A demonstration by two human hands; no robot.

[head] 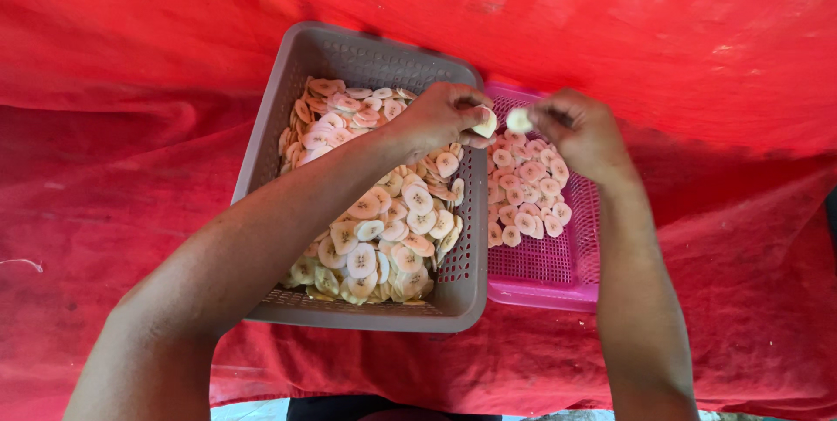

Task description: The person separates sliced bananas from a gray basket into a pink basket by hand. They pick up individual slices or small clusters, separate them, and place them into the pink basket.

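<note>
Left hand [445, 114] pinches a slice [485, 124] over the grey basket [471, 238]; right hand [580, 129] fingers grip another slice [519, 119] above the pink basket [558, 286].

I see 2 baskets side by side on a cloth [113, 168], deep basket [288, 107] left, heaped with sliced chips [375, 229], shallow tray [558, 277] touching its right wall, fewer slices [527, 194] inside, my left hand [445, 116] and right hand [580, 129] above the seam, each holding 1 slice.

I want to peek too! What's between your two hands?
In the head view, only a small gap lies between the left hand and right hand; each holds a pale slice, over the pink tray edge.
</note>
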